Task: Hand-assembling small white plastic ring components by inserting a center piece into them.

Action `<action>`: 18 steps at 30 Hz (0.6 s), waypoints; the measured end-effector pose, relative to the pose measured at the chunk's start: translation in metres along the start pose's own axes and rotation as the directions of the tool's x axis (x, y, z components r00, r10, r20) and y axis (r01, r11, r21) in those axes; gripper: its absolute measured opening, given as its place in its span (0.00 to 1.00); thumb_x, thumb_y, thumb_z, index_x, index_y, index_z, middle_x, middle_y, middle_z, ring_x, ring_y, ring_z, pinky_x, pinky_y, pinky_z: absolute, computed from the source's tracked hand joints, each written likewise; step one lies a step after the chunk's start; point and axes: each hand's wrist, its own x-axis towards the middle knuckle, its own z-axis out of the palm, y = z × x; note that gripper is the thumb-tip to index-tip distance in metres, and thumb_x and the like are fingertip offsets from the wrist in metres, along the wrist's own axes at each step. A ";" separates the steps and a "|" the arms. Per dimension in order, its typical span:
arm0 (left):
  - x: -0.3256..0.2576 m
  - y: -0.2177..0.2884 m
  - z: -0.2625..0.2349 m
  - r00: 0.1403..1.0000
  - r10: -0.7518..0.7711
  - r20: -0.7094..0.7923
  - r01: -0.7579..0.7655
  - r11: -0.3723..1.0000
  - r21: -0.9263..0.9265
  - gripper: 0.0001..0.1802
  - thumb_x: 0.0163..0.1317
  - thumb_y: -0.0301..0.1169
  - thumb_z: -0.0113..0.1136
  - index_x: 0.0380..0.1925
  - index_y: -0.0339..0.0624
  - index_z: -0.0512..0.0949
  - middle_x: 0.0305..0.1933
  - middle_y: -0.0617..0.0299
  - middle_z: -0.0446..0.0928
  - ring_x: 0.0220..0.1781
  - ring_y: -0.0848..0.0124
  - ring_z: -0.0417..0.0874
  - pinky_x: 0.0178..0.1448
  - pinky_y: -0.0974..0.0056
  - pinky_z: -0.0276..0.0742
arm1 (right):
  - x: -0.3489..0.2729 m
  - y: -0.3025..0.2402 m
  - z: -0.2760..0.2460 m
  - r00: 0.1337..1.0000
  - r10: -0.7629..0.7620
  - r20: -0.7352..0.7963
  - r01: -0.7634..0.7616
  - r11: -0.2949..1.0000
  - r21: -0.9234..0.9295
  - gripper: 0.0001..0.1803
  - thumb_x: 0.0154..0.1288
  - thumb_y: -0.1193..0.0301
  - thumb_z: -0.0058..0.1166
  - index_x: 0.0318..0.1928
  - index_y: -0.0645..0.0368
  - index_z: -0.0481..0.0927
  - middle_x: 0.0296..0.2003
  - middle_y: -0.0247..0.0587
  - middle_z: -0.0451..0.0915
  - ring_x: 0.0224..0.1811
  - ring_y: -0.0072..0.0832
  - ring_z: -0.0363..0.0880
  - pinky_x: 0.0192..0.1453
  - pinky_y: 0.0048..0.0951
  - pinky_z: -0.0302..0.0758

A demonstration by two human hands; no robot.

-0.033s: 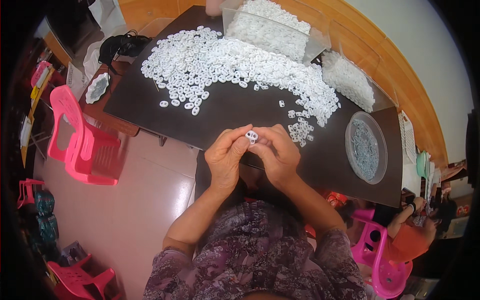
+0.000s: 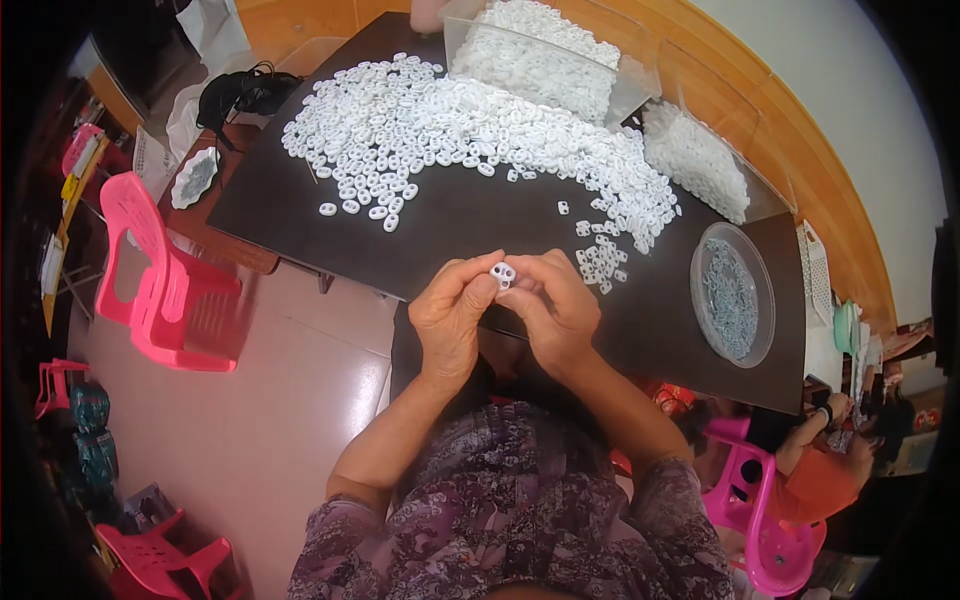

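Over the near edge of the smooth dark table (image 2: 450,210), the left hand (image 2: 446,320) and right hand (image 2: 562,312) pinch a small white piece (image 2: 503,271) with round holes. Across the table's far half spreads a heap of white ovals (image 2: 480,125); toward its right end sits a round, clear tub (image 2: 771,312) of grey bits (image 2: 730,300).

The top (image 2: 510,490) was dark and purple, with a pale, busy print. Its sleeves (image 2: 335,535) were short and matched.

A pink chair (image 2: 165,295) stands on the pale floor (image 2: 285,410) at left; a person in orange (image 2: 820,485) is beside a magenta chair (image 2: 780,567) at right.
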 end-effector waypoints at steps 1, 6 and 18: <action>-0.001 -0.001 0.000 1.000 -0.007 -0.018 0.006 0.999 -0.031 0.12 0.62 0.26 0.59 0.44 0.31 0.79 0.36 0.63 0.76 0.38 0.78 0.75 0.43 0.75 0.72 | 0.000 -0.001 0.001 1.000 0.001 -0.020 -0.001 1.000 0.013 0.16 0.47 0.83 0.61 0.40 0.63 0.79 0.29 0.37 0.77 0.27 0.26 0.71 0.31 0.24 0.69; -0.004 0.001 0.006 0.995 -0.027 -0.095 0.021 0.997 -0.072 0.11 0.62 0.27 0.59 0.42 0.31 0.79 0.37 0.63 0.77 0.38 0.78 0.76 0.44 0.74 0.73 | 0.000 0.001 0.004 0.999 -0.031 -0.036 0.032 0.999 0.006 0.16 0.48 0.82 0.62 0.40 0.64 0.79 0.29 0.38 0.77 0.27 0.26 0.72 0.31 0.24 0.69; -0.010 0.014 0.010 0.984 -0.061 -0.167 0.035 0.988 -0.152 0.13 0.64 0.30 0.58 0.43 0.30 0.77 0.39 0.60 0.78 0.40 0.76 0.77 0.49 0.71 0.72 | -0.001 -0.009 0.016 0.998 -0.018 -0.067 0.020 0.999 0.029 0.15 0.51 0.78 0.63 0.42 0.63 0.77 0.31 0.38 0.77 0.27 0.28 0.70 0.31 0.25 0.69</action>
